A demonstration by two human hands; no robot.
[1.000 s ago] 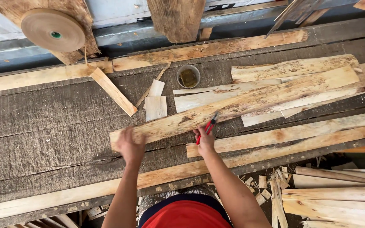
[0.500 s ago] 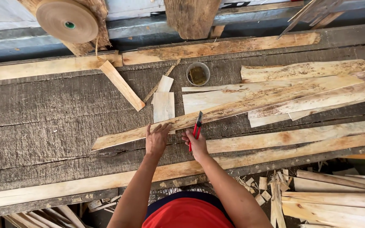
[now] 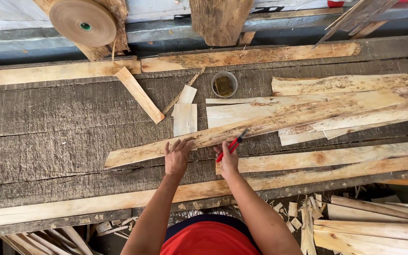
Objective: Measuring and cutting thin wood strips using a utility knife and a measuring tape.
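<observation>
— What changed on the long strip (image 3: 260, 126) since a second ago?

— The left hand (image 3: 177, 157) slid right along it and now lies flat, fingers spread, on its lower edge. The right hand (image 3: 227, 159) is just beside it, clenched on a red knife (image 3: 231, 145) whose tip touches the strip.

— And the strip?

— It runs slantwise below the small cup (image 3: 224, 84).
</observation>
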